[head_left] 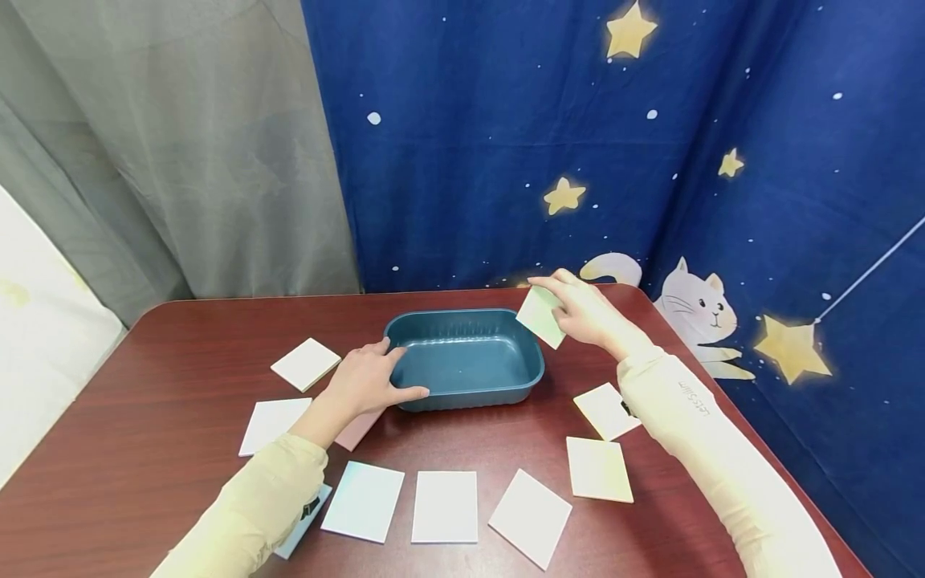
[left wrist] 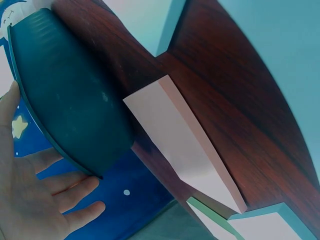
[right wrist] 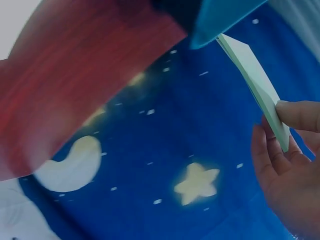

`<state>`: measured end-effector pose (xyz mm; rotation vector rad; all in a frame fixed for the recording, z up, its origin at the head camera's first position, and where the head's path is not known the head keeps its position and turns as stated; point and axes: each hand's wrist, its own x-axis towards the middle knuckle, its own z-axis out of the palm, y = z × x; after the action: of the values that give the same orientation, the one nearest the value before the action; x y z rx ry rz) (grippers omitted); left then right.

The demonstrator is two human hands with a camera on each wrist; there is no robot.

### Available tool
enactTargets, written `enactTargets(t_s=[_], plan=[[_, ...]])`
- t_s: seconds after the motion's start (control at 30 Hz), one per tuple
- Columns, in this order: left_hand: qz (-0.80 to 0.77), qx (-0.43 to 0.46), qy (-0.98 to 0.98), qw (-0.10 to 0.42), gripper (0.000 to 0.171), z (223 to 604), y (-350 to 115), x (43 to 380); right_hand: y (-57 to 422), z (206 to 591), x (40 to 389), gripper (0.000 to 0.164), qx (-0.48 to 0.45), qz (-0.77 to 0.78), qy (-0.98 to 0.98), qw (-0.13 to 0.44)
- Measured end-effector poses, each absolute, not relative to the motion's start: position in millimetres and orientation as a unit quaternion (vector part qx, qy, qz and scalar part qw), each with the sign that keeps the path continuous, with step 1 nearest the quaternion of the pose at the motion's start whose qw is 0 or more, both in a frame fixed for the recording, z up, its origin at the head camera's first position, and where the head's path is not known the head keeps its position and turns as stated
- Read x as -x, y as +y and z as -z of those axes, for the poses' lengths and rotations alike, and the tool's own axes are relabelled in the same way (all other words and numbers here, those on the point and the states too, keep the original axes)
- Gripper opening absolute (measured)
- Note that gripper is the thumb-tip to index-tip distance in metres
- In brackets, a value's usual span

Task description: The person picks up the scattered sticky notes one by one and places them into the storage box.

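Note:
A dark teal plastic basin (head_left: 462, 398) stands near the far edge of the table. My left hand (head_left: 367, 377) rests at its left end, the fingers and thumb spread and touching the rim, as the left wrist view (left wrist: 42, 200) also shows. My right hand (head_left: 581, 311) pinches a pale green sticky note pad (head_left: 540, 315) between thumb and fingers, tilted above the basin's right rim. In the right wrist view the green pad (right wrist: 257, 82) is seen nearly edge-on. A pink pad (head_left: 357, 429) lies below the left hand, partly covered by it.
Several square pads, among them a light blue one (head_left: 364, 502), a white one (head_left: 446, 507) and a yellow one (head_left: 599, 469), lie around the basin on the brown table (head_left: 181, 377). Behind hang a grey curtain (head_left: 181, 144) and a blue starry curtain (head_left: 470, 160).

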<state>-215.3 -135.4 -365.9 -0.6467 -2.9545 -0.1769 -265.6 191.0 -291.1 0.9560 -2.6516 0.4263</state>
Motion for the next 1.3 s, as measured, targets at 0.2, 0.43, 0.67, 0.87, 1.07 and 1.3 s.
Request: enactTargets(t_s=[0.2,0.43,0.67,0.87,1.07,1.3], plan=[[0.055,0.211,-0.974,0.053,0.088,366.3,-135.0,216.0,164.6,285.1,263.6,0.053,-0.365,-0.139,-0.910,0.142],[0.053,0.208,-0.975,0.050,0.088,365.6,-134.7,216.2,140.7,287.1,260.4,0.052,-0.392,-0.126,-0.903,0.122],[0.052,0.210,-0.975,0.051,0.088,364.9,-134.8,216.5,127.9,295.1,259.1,0.054,-0.398,-0.119,-0.905,0.090],[0.052,0.211,-0.975,0.051,0.088,365.5,-135.4,216.5,124.9,305.1,261.2,0.053,-0.400,-0.111,-0.907,0.074],[0.054,0.210,-0.975,0.049,0.088,366.3,-135.5,216.4,124.0,316.8,265.0,0.052,-0.406,-0.101,-0.907,0.052],[0.054,0.208,-0.975,0.049,0.088,365.7,-135.2,215.7,124.6,329.5,270.0,0.051,-0.404,-0.110,-0.908,0.015]])
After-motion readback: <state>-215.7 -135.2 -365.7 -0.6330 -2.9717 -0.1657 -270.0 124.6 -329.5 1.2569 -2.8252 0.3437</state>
